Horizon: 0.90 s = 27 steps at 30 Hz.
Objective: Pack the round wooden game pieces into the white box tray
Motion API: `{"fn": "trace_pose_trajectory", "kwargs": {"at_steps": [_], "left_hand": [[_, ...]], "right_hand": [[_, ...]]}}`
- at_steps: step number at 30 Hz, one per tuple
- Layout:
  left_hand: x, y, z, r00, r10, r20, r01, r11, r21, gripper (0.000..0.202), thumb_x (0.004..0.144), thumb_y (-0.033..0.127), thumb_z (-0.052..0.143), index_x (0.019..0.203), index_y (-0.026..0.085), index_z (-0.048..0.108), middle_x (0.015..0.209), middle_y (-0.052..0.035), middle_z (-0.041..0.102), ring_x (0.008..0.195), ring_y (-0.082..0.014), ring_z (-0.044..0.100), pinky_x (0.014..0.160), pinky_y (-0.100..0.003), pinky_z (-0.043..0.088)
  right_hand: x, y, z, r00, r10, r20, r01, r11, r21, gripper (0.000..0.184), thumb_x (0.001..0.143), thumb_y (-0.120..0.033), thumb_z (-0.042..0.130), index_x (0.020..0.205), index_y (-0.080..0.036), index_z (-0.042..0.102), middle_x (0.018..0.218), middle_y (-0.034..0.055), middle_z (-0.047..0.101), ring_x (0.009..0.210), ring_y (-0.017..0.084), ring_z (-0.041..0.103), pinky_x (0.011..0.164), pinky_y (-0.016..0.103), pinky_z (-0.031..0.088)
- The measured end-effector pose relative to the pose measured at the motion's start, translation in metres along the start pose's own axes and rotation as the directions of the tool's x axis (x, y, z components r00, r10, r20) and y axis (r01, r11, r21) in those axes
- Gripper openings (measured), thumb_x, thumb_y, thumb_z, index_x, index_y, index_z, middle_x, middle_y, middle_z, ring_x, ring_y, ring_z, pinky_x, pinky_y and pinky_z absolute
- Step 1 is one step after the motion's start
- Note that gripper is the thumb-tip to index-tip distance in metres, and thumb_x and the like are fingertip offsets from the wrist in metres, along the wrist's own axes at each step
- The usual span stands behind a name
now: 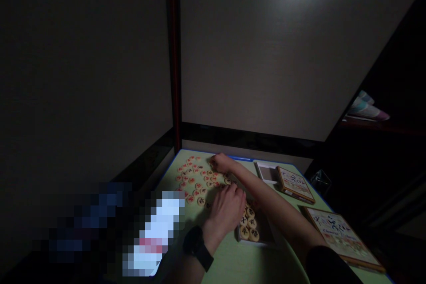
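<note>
Several round wooden chess pieces [195, 179] with red and black characters lie spread over a pale green table [233, 262]. My right hand [221, 161] reaches across to the far side of the spread, its fingers curled down onto pieces there. My left hand [228, 208], with a black watch on the wrist, rests nearer me with fingers bent onto pieces at the edge of a small open box [254, 230] that holds several pieces. What either hand grips is too dark to make out.
An empty box lid [266, 171] and a printed box [294, 184] lie at the right; a larger printed board [344, 237] sits at the near right corner. Walls close in behind the table. A blurred patch covers the lower left.
</note>
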<state>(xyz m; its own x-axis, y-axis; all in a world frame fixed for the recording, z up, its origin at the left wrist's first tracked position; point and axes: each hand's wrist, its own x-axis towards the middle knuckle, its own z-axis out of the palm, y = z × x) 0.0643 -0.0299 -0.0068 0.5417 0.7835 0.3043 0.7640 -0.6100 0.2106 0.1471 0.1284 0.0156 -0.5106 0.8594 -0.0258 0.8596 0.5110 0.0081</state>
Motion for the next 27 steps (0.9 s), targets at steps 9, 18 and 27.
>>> {"fn": "trace_pose_trajectory", "kwargs": {"at_steps": [9, 18, 27], "left_hand": [[0.005, -0.007, 0.004, 0.973, -0.124, -0.196, 0.112, 0.991, -0.075, 0.03, 0.099, 0.022, 0.035, 0.099, 0.017, 0.065, 0.101, -0.0088, 0.067, 0.098, -0.0219, 0.063, 0.088, -0.036, 0.051], [0.027, -0.031, 0.012, 0.826, -0.513, -0.235, 0.141, 0.591, -0.794, 0.032, 0.096, 0.026, 0.04, 0.117, 0.014, 0.061, 0.11, -0.0136, 0.069, 0.095, -0.0219, 0.066, 0.085, -0.037, 0.053], [0.024, -0.013, 0.02, 0.976, -0.22, -0.003, 0.033, 0.159, -0.987, 0.038, 0.079, 0.049, 0.067, 0.09, 0.012, 0.072, 0.08, -0.0066, 0.071, 0.073, -0.0177, 0.065, 0.068, -0.028, 0.053]], "right_hand": [[-0.016, -0.01, -0.004, 0.994, 0.003, -0.112, 0.001, 0.999, 0.037, 0.037, 0.085, -0.011, 0.057, 0.121, -0.013, 0.057, 0.111, 0.0161, 0.066, 0.089, 0.022, 0.065, 0.072, 0.026, 0.044], [-0.107, 0.006, -0.018, 0.87, -0.023, -0.492, 0.207, 0.924, 0.322, 0.018, 0.09, -0.013, 0.054, 0.104, -0.016, 0.066, 0.096, 0.0082, 0.065, 0.087, 0.018, 0.061, 0.079, 0.029, 0.047], [-0.194, -0.013, 0.002, 0.813, 0.089, -0.576, 0.203, 0.884, 0.422, 0.019, 0.093, -0.015, 0.052, 0.104, -0.015, 0.067, 0.097, 0.0101, 0.063, 0.089, 0.018, 0.061, 0.08, 0.03, 0.05]]}}
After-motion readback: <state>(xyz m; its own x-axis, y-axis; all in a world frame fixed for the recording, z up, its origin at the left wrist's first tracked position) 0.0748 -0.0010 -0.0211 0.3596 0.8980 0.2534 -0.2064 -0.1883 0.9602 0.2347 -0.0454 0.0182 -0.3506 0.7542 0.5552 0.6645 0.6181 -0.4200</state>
